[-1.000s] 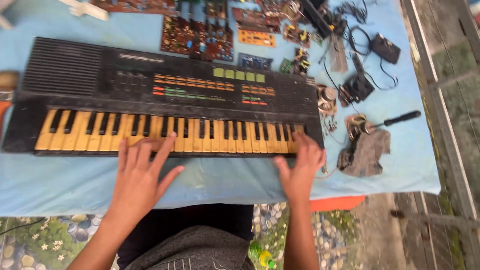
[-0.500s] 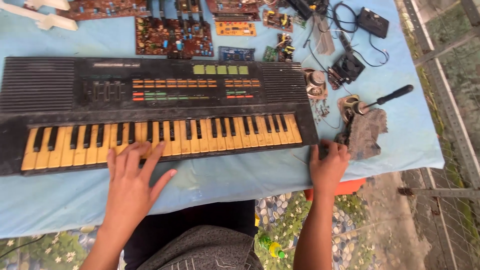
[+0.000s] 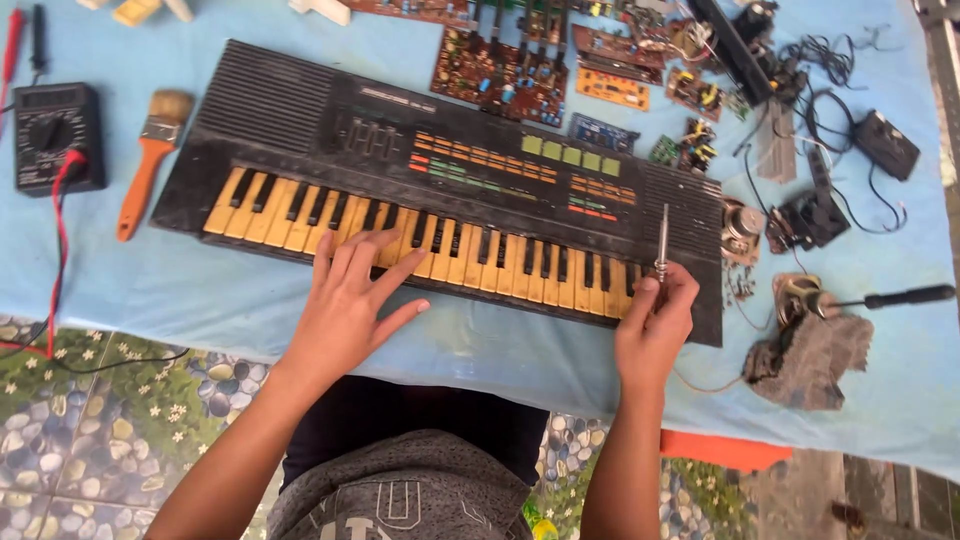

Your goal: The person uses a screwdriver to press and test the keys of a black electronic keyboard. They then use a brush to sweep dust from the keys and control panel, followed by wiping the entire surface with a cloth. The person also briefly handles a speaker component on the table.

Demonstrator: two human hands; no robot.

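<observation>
Soft, even daylight, bright overall; no hard shadows. Faint shade under the keyboard [image 3: 440,190] front edge and beneath both hands. Mild sheen on the yellowed keys. Sharp focus centre frame; slight wide-angle bending and softness toward the desk [image 3: 180,290] far corners.

Black plastic keyboard [image 3: 440,190] bore yellowed keys; at 9 o'clock lay an orange-handled brush [image 3: 150,165] on pale-blue cloth [image 3: 150,290].

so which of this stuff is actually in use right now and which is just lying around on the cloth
In use:
- keyboard, under the left hand
- screwdriver, held upright by the right hand

Lying about:
- multimeter
- paintbrush
- circuit boards
- grey rag
- black-handled tool
</observation>
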